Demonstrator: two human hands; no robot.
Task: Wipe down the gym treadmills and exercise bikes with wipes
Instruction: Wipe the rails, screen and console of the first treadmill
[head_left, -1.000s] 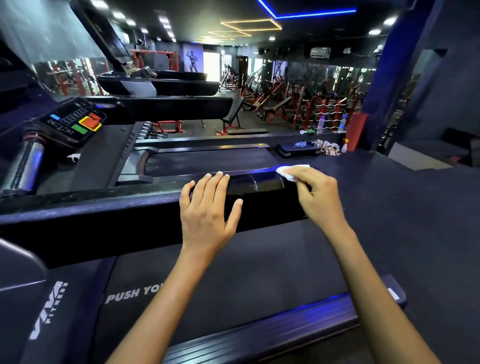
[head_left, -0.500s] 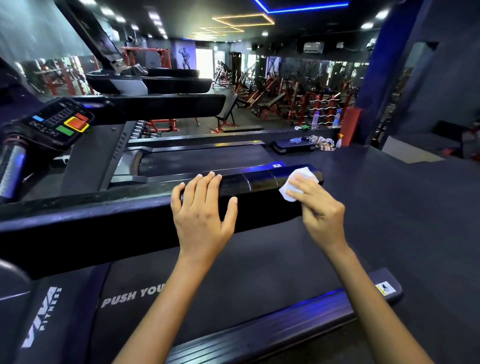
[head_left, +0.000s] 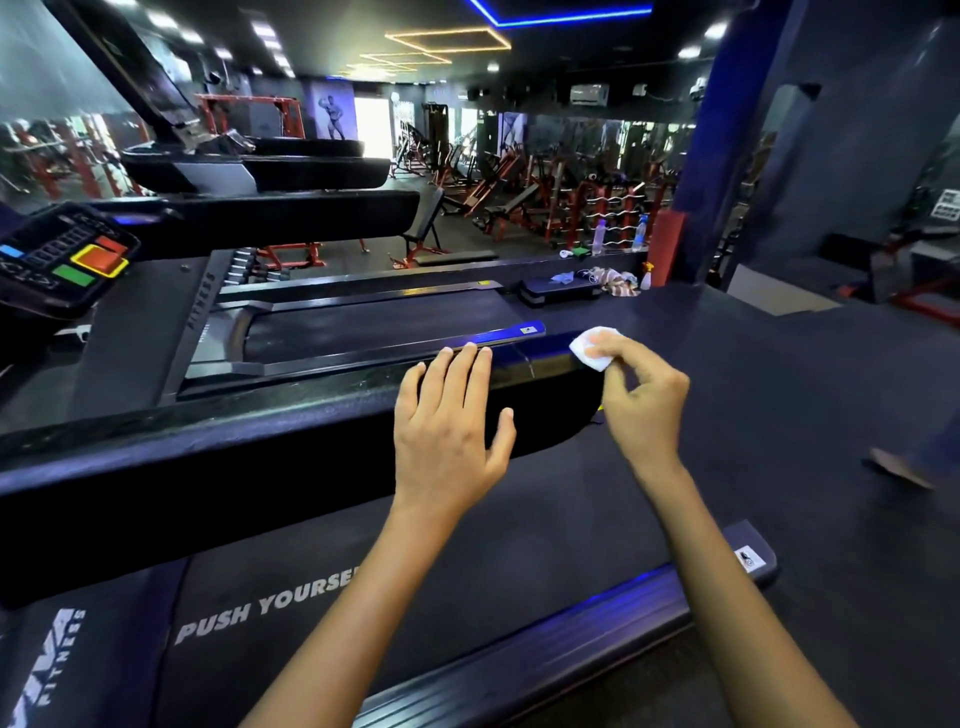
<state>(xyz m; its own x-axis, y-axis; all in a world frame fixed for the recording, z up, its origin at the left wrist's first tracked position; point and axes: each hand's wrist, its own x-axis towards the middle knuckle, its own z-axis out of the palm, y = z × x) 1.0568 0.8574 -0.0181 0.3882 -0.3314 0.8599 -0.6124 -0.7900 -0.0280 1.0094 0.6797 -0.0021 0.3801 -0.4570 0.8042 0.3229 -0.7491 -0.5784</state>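
A black treadmill handrail (head_left: 218, 447) runs across the view from lower left to its rounded end at the right. My left hand (head_left: 447, 426) rests flat on the rail with straight fingers over its top edge. My right hand (head_left: 641, 400) pinches a small folded white wipe (head_left: 592, 345) against the rail's right end. Below the rail lies the treadmill belt (head_left: 519, 545) printed "PUSH YOURSE". The console (head_left: 62, 254) with red, green and blue buttons sits at the far left.
A second treadmill deck (head_left: 374, 322) lies just beyond the rail, with more treadmills behind it. Spray bottles (head_left: 641, 234), a cloth (head_left: 615, 280) and a step platform (head_left: 558, 291) sit on the floor at the back. Someone's foot (head_left: 898, 467) shows at the right edge.
My right hand slid the wipe from the rail's top toward and over its right end. My left hand stayed on the rail. The view shifted slightly left.
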